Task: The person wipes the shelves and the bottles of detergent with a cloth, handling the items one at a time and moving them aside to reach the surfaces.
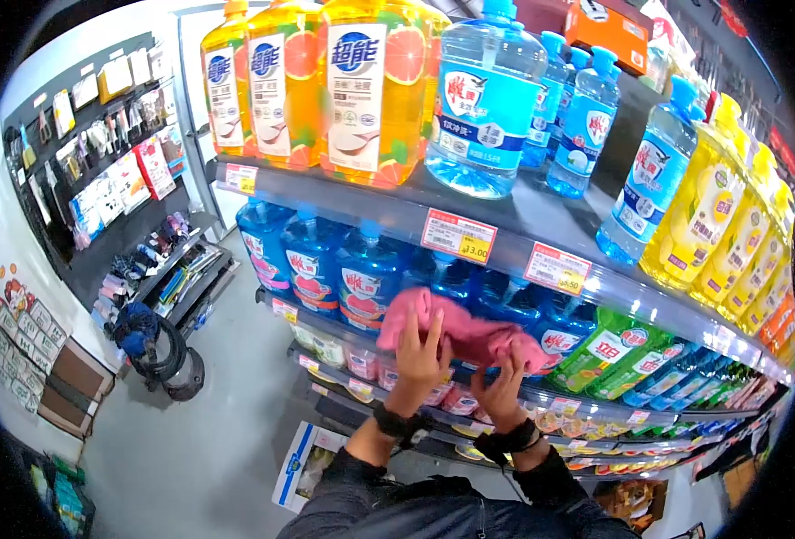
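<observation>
A pink cloth point(463, 329) is bunched between my two hands, in front of the second shelf. My left hand point(421, 356) has its fingers on the left end of the cloth. The right end is gripped by my right hand point(503, 386). Behind the cloth, blue pump bottles point(362, 277) stand in a row, some partly covered by it. Green bottles point(606, 349) stand to the right of my right hand. Above my hands, price tags point(459, 235) line the front edge of the upper shelf point(326, 187).
Large orange bottles point(371, 99), clear blue bottles point(485, 108) and yellow bottles point(698, 211) stand on the upper shelf. Lower shelves carry more goods. On the grey floor point(236, 377) at left sits a dark vacuum-like canister point(182, 370); a white box point(308, 463) lies below the shelves.
</observation>
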Motion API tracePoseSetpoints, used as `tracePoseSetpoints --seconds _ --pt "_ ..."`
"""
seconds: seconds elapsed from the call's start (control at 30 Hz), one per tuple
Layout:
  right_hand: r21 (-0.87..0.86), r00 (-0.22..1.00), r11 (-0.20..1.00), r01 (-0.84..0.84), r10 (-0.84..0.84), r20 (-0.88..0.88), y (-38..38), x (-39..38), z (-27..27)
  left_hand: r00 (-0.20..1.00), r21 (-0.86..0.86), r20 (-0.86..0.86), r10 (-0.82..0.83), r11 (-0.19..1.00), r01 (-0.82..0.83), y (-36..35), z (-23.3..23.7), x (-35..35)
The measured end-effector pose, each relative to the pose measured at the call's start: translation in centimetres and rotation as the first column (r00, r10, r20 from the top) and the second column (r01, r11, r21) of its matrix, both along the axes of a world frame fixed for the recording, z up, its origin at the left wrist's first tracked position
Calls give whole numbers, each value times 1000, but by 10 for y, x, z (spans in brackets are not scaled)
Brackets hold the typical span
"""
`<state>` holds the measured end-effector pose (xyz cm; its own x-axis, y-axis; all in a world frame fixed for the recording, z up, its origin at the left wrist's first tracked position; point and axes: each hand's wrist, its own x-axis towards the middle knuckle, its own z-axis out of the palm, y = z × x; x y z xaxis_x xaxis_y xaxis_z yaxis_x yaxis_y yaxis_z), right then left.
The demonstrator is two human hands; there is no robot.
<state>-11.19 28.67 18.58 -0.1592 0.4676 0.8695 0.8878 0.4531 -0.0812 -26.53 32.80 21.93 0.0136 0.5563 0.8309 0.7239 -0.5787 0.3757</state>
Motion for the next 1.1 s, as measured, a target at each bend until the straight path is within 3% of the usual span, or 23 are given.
tracePoseSetpoints --seconds 0.07,0.1,0.27,0.33,0.37,0.4,0.43,0.6,0.67,0.73,0.8,0.83,0.9,0.93,1.0,1.07,1.1 --pt "79 996 997 26 -19 -91 4 -16 49 997 -18 -14 -70 997 70 9 29 -5" --pt "13 987 1000 -22 24 -159 8 -22 59 994 -31 27 -103 994 103 16 29 -3" --pt "110 999 994 28 -31 18 18 -15 7 990 11 136 -46 999 45 16 -12 3" --pt "-75 998 996 41 -37 59 8 -4 -34 967 -21 214 -137 989 145 5 -31 -6" --pt "-135 999 991 5 1 43 -2 -3 -43 969 -41 226 -98 993 110 1 -36 -12" --pt "-200 999 979 -25 31 27 -11 -2 -48 974 -140 183 -130 978 157 -3 -41 -15" --pt "-229 998 972 -45 54 36 -16 1 -49 973 -241 149 -176 948 209 -8 -46 -18" --pt "-285 985 943 -170 161 -57 -29 1 -31 986 -342 73 -149 925 165 -32 -57 -37" --pt "-285 980 938 -198 182 -82 -37 -6 -27 970 -342 224 -98 924 172 -38 -64 -50" --pt "-497 943 828 -258 103 -317 -41 -16 -27 958 -329 283 -45 934 141 -39 -76 -66" --pt "-500 949 826 -259 123 -289 -36 -19 -50 946 -346 288 151 937 -45 -32 -112 -78" --pt "-503 954 824 -260 140 -264 -34 -20 -59 942 -346 292 162 937 -54 -27 -133 -85" --pt "-527 961 813 -248 138 -239 -27 -29 -61 874 -447 463 145 890 89 -23 -149 -102" --pt "-549 968 805 -226 124 -217 -24 -33 -62 868 -449 469 162 890 76 -22 -157 -107" --pt "-528 949 801 -282 151 -277 -19 -44 -60 506 -541 784 359 795 275 -31 -133 -121" --pt "-528 921 783 -328 141 -363 -14 -58 -55 437 -481 835 335 830 283 -20 -150 -129" --pt "-550 924 753 -360 207 -322 -9 -58 -59 336 -312 919 206 901 302 -13 -145 -132"
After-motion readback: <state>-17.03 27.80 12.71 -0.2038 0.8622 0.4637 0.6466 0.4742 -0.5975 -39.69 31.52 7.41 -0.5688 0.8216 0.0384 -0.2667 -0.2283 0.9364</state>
